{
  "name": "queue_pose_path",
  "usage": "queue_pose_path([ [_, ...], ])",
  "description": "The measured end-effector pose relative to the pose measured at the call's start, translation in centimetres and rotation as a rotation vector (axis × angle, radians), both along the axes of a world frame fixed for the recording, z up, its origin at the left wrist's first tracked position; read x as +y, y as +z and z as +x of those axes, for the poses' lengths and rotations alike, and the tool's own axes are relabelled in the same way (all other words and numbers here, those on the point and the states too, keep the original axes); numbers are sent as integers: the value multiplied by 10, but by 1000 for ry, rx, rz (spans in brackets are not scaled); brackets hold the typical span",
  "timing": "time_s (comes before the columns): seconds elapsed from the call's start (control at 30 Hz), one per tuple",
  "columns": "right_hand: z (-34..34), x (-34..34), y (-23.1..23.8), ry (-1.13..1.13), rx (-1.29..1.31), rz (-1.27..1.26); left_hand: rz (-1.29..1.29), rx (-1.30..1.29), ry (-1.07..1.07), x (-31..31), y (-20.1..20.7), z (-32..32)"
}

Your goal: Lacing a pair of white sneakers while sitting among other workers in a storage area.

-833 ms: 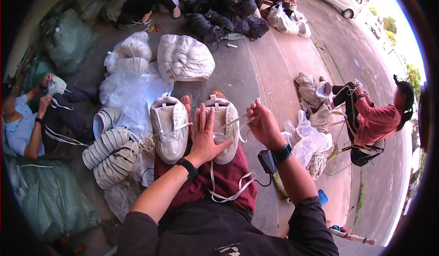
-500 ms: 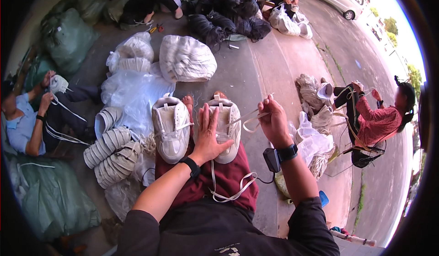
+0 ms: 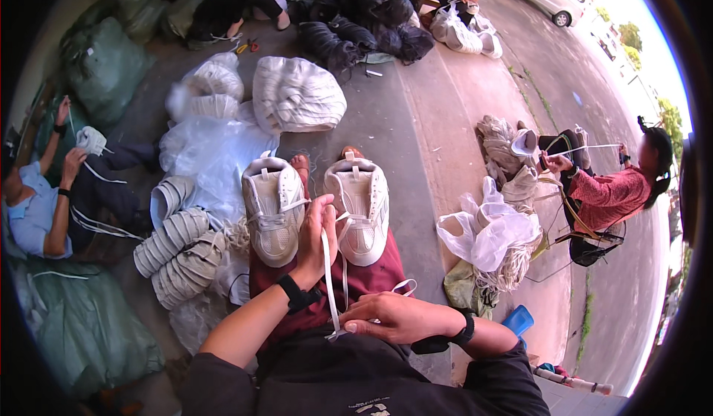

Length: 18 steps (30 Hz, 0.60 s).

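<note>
Two pale sneakers rest side by side on my lap: the left sneaker [image 3: 273,212] and the right sneaker [image 3: 359,208]. A flat white shoelace [image 3: 327,275] hangs down from the right one. My left hand [image 3: 313,241] is between the sneakers at the right one's edge, its fingers drawn together where the lace passes. Lower down, over my lap, my right hand [image 3: 394,318] pinches the lace close to its tip. Another loop of lace [image 3: 405,286] lies behind the right hand. The left sneaker has a lace across its front.
Rolled pale shoe pieces [image 3: 174,238] and clear plastic [image 3: 212,148] lie to my left. A white bundle [image 3: 297,95] sits ahead, black bundles [image 3: 371,26] beyond. At right are a white plastic bag [image 3: 490,230] and a co-worker in red [image 3: 605,197]; a co-worker in light blue [image 3: 41,200] sits left.
My right hand has come down and inward from the right of the sneaker, drawing the lace end toward me. My left hand has gone from lying spread on the right sneaker to its left edge.
</note>
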State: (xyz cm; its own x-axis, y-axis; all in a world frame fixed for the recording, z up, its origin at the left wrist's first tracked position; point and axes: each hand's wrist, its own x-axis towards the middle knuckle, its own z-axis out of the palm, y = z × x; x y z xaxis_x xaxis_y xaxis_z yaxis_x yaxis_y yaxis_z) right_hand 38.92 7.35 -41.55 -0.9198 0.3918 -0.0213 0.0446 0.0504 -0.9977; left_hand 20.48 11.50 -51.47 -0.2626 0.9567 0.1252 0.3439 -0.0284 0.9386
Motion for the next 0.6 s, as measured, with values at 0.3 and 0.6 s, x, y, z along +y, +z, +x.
queue_pose_path([
  [0.3,-9,41,-39,-604,-405,621,-281,-604,-221,-6,-18,-21],
  [0.6,-40,77,-74,-638,-331,941,21,-243,-298,-3,-5,-26],
])
